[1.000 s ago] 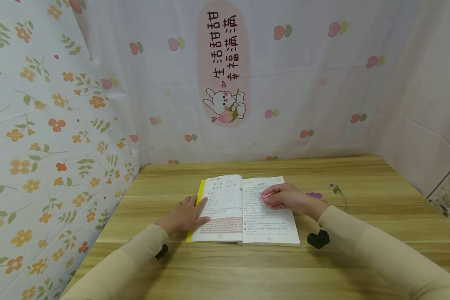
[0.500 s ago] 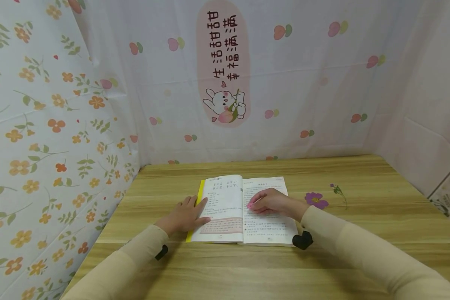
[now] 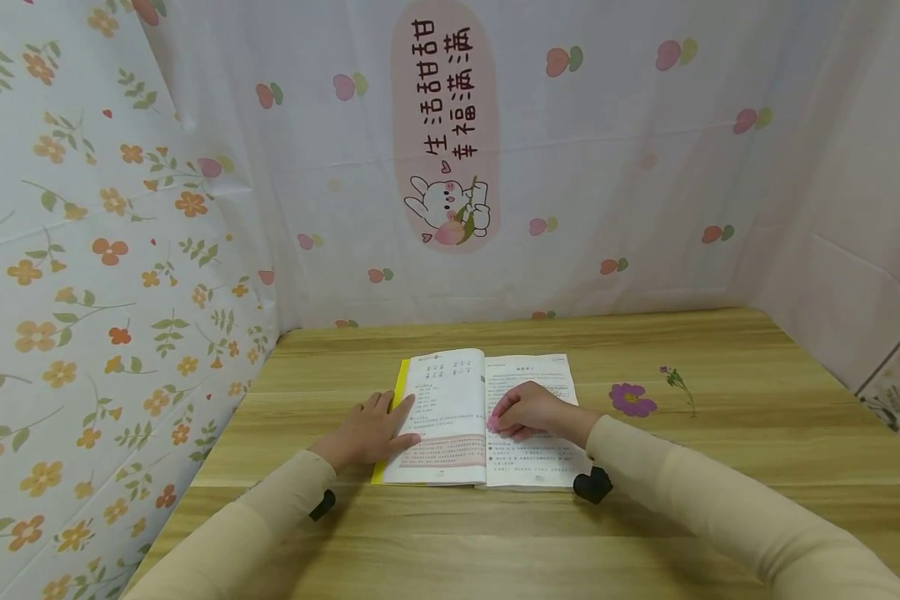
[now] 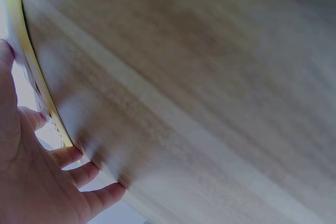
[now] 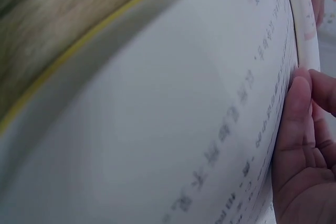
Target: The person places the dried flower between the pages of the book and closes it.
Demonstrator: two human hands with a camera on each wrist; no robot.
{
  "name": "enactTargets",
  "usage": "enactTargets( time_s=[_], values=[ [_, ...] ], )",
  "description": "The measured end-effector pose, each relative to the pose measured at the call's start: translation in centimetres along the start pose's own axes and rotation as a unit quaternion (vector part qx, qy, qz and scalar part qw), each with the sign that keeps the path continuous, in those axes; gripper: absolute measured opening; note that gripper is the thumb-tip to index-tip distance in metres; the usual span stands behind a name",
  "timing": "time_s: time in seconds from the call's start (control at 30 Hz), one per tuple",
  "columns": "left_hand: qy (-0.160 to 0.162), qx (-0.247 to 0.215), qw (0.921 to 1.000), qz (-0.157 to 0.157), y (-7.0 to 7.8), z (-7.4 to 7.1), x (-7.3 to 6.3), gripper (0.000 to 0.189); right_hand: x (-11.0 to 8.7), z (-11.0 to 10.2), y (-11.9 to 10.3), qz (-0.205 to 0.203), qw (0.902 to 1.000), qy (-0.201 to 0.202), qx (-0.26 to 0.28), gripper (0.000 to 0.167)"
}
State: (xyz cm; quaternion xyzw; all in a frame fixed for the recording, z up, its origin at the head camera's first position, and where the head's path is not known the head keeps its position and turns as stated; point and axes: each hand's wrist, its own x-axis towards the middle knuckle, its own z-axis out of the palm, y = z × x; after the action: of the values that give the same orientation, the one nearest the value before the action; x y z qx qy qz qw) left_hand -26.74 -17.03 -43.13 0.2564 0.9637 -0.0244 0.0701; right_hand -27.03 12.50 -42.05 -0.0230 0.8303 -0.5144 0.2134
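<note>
An open book (image 3: 444, 417) with a yellow cover lies on the wooden table. My left hand (image 3: 371, 429) rests on its left page near the outer edge. In the left wrist view that hand (image 4: 42, 182) has fingers spread, several tips reaching past the yellow cover edge (image 4: 39, 72) to the tabletop. On the right page, beside the centre fold, my right hand (image 3: 536, 411) pinches a small pink flower (image 3: 492, 424), mostly covered by the fingers. The right wrist view shows thumb and fingers of that hand (image 5: 307, 150) together at the printed page (image 5: 131, 108); the flower is not distinct there.
Right of the book, a purple flower (image 3: 632, 400) with a yellow centre lies on the table (image 3: 450, 542). Beyond it lies a thin-stemmed sprig (image 3: 677, 389) with a small purple bloom. Patterned cloth (image 3: 315, 167) hangs behind the table and along its sides.
My right hand has moved left and slightly nearer me across the right page, carrying the pink flower to the centre fold. The purple flower is now uncovered. My left hand has stayed put.
</note>
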Motion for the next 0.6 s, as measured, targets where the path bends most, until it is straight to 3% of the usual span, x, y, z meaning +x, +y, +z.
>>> enactTargets(
  time_s=[0.33, 0.6],
  values=[
    [0.005, 0.003, 1.0000, 0.002, -0.1, 0.2, 0.1, 0.077, -0.9, -0.1, -0.8, -0.059, 0.9938, 0.019, -0.092, 0.014],
    [0.004, 0.010, 0.9999, 0.003, -0.1, 0.2, 0.1, 0.077, -1.0, -2.8, -1.1, -0.106, 0.9838, 0.034, -0.140, 0.023]
  ],
)
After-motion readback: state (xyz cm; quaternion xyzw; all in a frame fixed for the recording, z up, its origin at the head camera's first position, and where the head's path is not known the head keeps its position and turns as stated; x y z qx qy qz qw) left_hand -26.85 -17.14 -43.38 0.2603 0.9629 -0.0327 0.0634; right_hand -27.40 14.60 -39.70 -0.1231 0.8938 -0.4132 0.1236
